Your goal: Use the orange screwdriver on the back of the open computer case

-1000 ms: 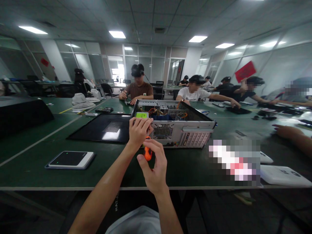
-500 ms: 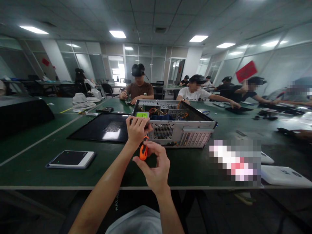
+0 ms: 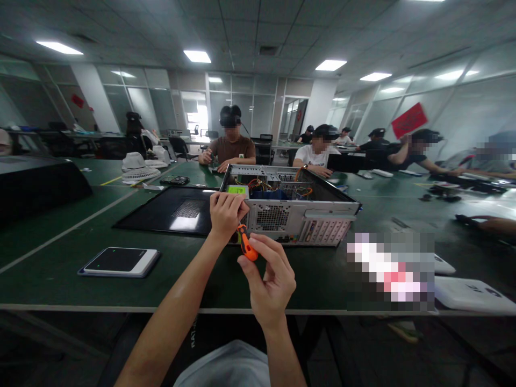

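Observation:
An open desktop computer case (image 3: 298, 212) lies on its side on the green table (image 3: 48, 279), its silver rear panel facing me. My left hand (image 3: 226, 214) grips the near left corner of the case, fingers curled over its top edge. My right hand (image 3: 266, 279) pinches the orange-and-black handle of a small screwdriver (image 3: 246, 248) between thumb and fingertips, just in front of the case's rear panel. The screwdriver's tip points up toward the corner under my left hand and is hidden there.
The black side panel (image 3: 173, 210) lies flat left of the case. A white-edged dark tablet (image 3: 119, 262) rests near the front left. White devices (image 3: 471, 293) sit at the right. Several people work at tables beyond; another person's hand (image 3: 484, 223) lies at far right.
My right hand turned the screwdriver handle between its fingers; the handle shifted left, then tilted back right. My left hand kept its grip on the case corner. The hand at far right drew back.

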The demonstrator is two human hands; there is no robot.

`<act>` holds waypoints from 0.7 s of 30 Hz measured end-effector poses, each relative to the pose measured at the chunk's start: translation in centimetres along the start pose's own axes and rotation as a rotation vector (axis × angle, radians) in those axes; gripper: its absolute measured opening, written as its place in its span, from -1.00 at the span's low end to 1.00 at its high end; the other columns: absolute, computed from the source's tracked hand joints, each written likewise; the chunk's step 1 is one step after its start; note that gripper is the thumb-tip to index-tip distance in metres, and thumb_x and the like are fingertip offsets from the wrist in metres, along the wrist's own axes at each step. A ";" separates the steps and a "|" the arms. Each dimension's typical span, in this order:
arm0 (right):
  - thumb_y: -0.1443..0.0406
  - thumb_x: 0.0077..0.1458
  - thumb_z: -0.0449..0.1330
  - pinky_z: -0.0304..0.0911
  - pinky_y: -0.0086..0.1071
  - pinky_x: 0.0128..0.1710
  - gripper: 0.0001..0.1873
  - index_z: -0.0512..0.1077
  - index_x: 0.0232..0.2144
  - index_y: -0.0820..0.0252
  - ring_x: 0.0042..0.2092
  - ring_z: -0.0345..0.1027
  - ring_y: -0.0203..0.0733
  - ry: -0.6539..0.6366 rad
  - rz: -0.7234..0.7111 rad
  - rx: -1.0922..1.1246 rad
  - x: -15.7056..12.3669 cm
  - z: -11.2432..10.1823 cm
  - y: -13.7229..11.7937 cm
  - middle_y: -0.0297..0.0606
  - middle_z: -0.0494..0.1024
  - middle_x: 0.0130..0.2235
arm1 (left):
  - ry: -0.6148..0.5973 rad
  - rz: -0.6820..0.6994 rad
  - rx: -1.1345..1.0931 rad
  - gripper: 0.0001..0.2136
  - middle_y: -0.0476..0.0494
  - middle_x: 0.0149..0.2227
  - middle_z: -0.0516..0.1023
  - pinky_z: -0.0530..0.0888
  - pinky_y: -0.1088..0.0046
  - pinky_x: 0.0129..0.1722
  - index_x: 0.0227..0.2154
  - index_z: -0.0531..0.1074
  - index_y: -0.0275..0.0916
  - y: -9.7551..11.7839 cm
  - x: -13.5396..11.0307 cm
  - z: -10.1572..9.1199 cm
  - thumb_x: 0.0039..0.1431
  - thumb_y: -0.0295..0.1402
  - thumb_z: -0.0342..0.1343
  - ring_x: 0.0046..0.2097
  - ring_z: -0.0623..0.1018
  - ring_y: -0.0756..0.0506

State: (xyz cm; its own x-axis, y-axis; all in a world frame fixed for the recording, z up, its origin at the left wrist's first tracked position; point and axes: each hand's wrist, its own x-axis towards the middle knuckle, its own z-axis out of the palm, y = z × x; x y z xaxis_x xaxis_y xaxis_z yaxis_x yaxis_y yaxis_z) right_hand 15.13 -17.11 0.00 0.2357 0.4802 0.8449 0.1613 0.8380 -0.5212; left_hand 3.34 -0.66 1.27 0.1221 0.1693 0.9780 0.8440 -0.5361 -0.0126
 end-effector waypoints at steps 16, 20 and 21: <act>0.37 0.18 0.37 0.57 -0.18 -0.03 -0.66 0.59 0.00 -0.04 0.00 0.56 -0.09 0.076 0.047 0.088 -0.1 -0.8 -0.8 -0.20 0.64 -0.03 | 0.059 -0.058 -0.134 -0.72 -0.13 -0.32 0.61 0.39 0.23 -0.12 -0.31 0.46 -0.17 -1.9 -0.1 -0.4 0.39 -0.06 0.11 -0.21 0.56 -0.17; 0.34 0.19 0.36 0.57 -0.16 -0.04 -0.70 0.60 -0.02 0.01 -0.01 0.57 -0.07 0.077 0.050 0.055 -0.1 -0.9 -0.8 -0.18 0.65 -0.04 | 0.043 -0.064 -0.126 -0.69 -0.11 -0.37 0.58 0.38 0.23 -0.13 -0.38 0.43 -0.16 -1.6 0.0 -0.6 0.43 -0.10 0.06 -0.25 0.53 -0.15; 0.34 0.19 0.36 0.57 -0.16 -0.04 -0.70 0.60 -0.02 0.00 -0.01 0.57 -0.07 0.077 0.048 0.054 -0.1 -1.0 -0.8 -0.17 0.65 -0.04 | 0.048 -0.062 -0.119 -0.68 -0.11 -0.38 0.57 0.38 0.24 -0.14 -0.39 0.42 -0.16 -1.6 0.0 -0.6 0.44 -0.11 0.04 -0.26 0.53 -0.14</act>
State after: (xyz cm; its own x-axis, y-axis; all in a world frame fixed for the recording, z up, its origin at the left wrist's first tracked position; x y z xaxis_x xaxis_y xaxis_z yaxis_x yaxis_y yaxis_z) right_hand 15.87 -18.12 0.19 0.3157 0.5006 0.8061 0.0964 0.8282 -0.5520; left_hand 1.67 -0.36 1.40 0.0446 0.1671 0.9849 0.7808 -0.6208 0.0700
